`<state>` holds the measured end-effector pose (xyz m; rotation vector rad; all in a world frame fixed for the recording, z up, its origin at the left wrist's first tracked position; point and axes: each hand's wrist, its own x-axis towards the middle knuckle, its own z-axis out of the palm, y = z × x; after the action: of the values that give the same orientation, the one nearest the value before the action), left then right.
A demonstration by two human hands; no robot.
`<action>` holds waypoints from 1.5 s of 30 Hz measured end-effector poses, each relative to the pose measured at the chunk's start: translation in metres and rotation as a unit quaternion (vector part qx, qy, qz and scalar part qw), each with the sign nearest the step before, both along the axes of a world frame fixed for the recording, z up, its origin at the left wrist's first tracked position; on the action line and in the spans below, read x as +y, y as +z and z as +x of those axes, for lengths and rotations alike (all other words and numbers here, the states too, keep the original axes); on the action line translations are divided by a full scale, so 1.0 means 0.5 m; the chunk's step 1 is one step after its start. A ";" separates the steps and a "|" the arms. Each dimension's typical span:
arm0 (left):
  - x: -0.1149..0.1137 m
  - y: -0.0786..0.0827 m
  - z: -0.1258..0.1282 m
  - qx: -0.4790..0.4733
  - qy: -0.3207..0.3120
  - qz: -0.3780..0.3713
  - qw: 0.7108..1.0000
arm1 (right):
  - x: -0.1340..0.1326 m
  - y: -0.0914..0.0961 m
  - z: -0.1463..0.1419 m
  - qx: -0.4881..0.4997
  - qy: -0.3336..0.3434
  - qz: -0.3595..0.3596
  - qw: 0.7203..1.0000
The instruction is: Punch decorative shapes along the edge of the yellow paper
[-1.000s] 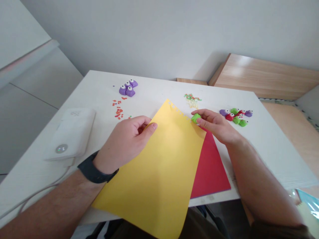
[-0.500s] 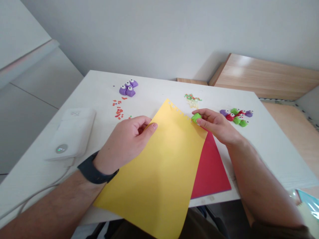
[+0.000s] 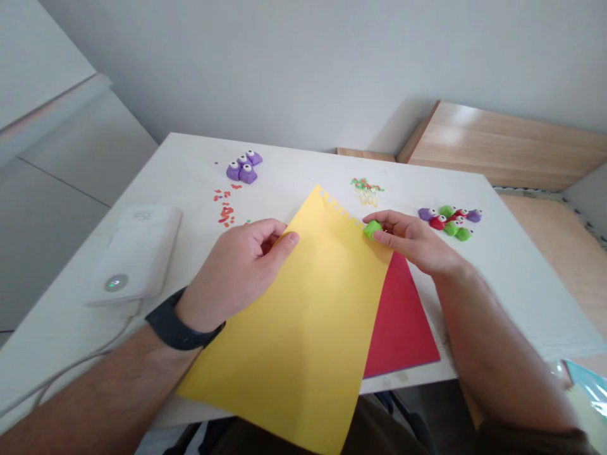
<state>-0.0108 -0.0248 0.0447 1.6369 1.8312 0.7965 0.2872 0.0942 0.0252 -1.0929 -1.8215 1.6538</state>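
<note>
Seen from the head camera, the right hand [image 3: 412, 243] pinches one green craft punch [image 3: 372, 229] closed on the far edge of one yellow paper sheet [image 3: 284, 335]. The left hand [image 3: 234, 275] grips that sheet's left edge. One red sheet [image 3: 403, 322] lies beneath, four purple punches [image 3: 243, 167] far left

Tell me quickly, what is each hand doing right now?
Left hand: closed, gripping the edge of the yellow paper sheet.
Right hand: closed, holding a green craft punch.
</note>
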 end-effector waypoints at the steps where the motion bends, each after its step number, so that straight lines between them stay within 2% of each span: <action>1: 0.000 0.001 0.000 -0.001 0.001 0.000 1.000 | -0.001 0.002 0.000 -0.005 0.004 0.001 1.000; 16: -0.001 0.013 0.006 -0.005 -0.005 -0.021 1.000 | -0.004 0.004 -0.006 -0.019 0.022 -0.008 1.000; 22: -0.004 0.020 0.008 -0.002 -0.013 -0.029 0.999 | -0.001 -0.003 -0.004 -0.039 0.037 0.021 0.998; 28: -0.004 0.018 0.009 -0.005 -0.016 -0.028 0.999 | 0.003 -0.008 -0.001 -0.076 0.024 0.070 0.994; 45: -0.006 0.017 0.008 -0.011 -0.016 -0.032 0.999 | 0.006 -0.013 0.001 -0.104 0.019 0.123 0.987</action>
<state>-0.0066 -0.0280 0.0533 1.6060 1.7923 0.7314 0.2875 0.0972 0.0185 -1.1621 -2.1247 1.3301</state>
